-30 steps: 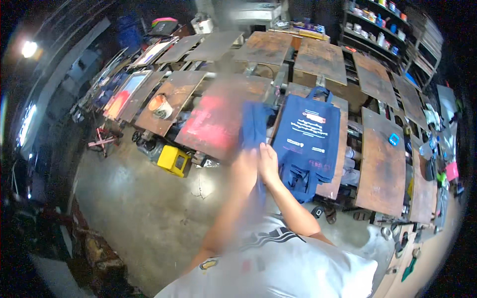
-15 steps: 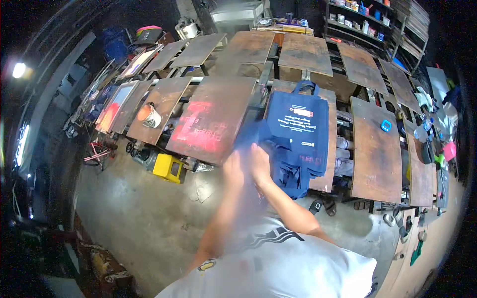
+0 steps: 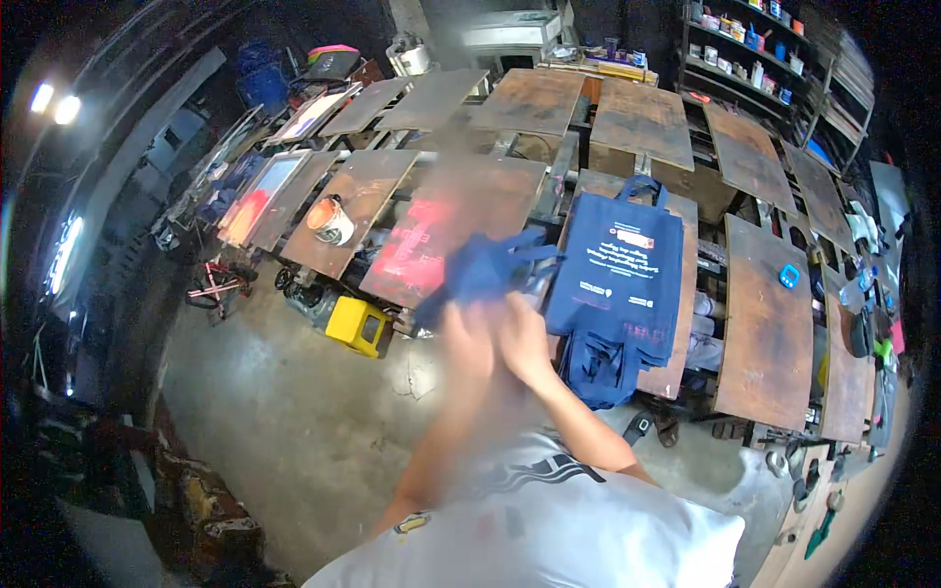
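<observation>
In front of me, my left hand and my right hand are close together, gripping the near edge of a navy cloth bag. The bag is blurred and crumpled, its handles sticking out to the right, and it hangs over a red-stained board. A smear down the middle of the view partly veils my left hand. Just right of my hands lies a stack of navy tote bags with white print, on a wooden board. Bunched navy cloth droops over that board's near edge.
More wooden boards stand in rows on metal frames. A stained white bucket sits on a board to the left, a small blue timer on one to the right. A yellow box is below the boards. Shelves hold several pots.
My hands have carried the navy bag left, away from the stack, and its handles now show. The whole view has shifted, with the boards appearing farther right.
</observation>
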Available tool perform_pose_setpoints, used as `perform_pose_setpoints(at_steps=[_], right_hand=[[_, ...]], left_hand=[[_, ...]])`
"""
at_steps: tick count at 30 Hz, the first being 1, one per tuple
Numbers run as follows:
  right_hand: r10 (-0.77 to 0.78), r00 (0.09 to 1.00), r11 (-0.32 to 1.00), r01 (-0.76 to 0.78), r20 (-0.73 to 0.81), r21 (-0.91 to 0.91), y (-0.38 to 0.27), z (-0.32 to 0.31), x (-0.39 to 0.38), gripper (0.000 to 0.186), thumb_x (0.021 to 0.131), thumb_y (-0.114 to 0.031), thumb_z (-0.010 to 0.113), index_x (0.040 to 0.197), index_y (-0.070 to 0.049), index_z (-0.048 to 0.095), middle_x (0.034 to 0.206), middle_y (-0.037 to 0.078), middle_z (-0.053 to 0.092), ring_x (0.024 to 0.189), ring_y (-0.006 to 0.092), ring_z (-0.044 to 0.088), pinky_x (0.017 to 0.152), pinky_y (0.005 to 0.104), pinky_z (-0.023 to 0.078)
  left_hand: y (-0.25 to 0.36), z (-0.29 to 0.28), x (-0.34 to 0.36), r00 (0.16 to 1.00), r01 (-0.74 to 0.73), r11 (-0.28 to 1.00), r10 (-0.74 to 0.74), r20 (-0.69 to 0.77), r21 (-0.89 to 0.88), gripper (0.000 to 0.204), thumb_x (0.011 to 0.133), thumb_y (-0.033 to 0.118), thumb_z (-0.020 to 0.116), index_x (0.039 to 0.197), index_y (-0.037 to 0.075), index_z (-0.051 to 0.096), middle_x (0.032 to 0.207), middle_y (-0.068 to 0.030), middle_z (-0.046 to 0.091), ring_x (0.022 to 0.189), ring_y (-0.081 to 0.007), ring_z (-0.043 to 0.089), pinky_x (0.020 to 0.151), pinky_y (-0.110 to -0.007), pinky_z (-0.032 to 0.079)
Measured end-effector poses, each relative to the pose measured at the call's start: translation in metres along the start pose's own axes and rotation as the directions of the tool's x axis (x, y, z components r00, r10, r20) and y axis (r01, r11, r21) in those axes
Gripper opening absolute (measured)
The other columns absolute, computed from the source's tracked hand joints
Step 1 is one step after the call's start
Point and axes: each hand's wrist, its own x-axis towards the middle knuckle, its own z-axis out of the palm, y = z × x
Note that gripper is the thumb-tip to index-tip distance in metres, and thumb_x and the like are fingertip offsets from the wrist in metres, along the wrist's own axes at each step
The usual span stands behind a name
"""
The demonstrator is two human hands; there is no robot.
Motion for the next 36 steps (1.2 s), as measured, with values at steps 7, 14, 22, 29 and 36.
perform_pose_setpoints(at_steps=[7,14,22,29,36], right_hand=[[0.078,0.996,0.993,-0.081,-0.040,-0.089,0.003,0.018,0.012,0.026,0.099,-0.024,0.053,0.087,-0.001,0.051,0.074,0.026,0.059,0.069,0.0449,0.059,0.060,0.0497,0.044],[0.064,0.998,0.993,-0.064,0.002,0.096,0.008,0.038,0.020,0.022,0.100,-0.018,0.054,0.085,-0.001,0.055,0.070,-0.001,0.052,0.068,0.0065,0.045,0.060,0.0274,0.042],[0.127,0.991,0.988,-0.130,0.032,0.081,0.003,0.053,0.019,0.021,0.098,-0.020,0.058,0.088,-0.001,0.056,0.072,0.002,0.056,0.070,0.0063,0.048,0.062,0.0266,0.043],[0.093,0.994,0.994,-0.090,0.050,-0.062,-0.002,0.055,-0.005,0.028,0.093,-0.029,0.063,0.092,-0.001,0.062,0.068,0.017,0.061,0.061,0.0290,0.061,0.059,0.0410,0.047],[0.099,0.995,0.953,-0.099,-0.014,-0.286,-0.001,0.057,-0.007,0.029,0.095,-0.028,0.058,0.087,-0.001,0.058,0.077,0.027,0.063,0.076,0.0462,0.063,0.065,0.0521,0.047]], left_hand=[[-0.021,-0.003,-0.019,0.976,0.118,0.984,-0.090,0.197,-0.134,0.036,0.105,0.025,0.044,0.095,-0.005,0.061,0.084,-0.0213,0.065,0.075,-0.0284,0.063,0.070,-0.040,0.048],[-0.020,-0.029,0.003,0.970,0.183,0.943,-0.126,0.209,-0.279,0.035,0.104,0.022,0.043,0.096,-0.006,0.061,0.084,-0.0193,0.066,0.077,-0.0270,0.063,0.072,-0.038,0.048],[-0.035,-0.039,0.010,0.963,0.198,0.961,-0.154,0.219,-0.191,0.033,0.104,0.021,0.043,0.099,-0.006,0.062,0.087,-0.0211,0.067,0.079,-0.0299,0.064,0.074,-0.039,0.049],[-0.063,-0.044,0.028,0.978,0.198,0.979,-0.193,0.072,-0.053,0.033,0.103,0.025,0.047,0.102,-0.004,0.061,0.088,-0.0224,0.066,0.080,-0.0351,0.065,0.073,-0.042,0.049],[-0.047,-0.028,0.019,0.935,0.263,0.964,-0.242,0.261,-0.049,0.035,0.100,0.031,0.054,0.103,-0.004,0.060,0.079,-0.0224,0.064,0.071,-0.0399,0.062,0.069,-0.044,0.048]])
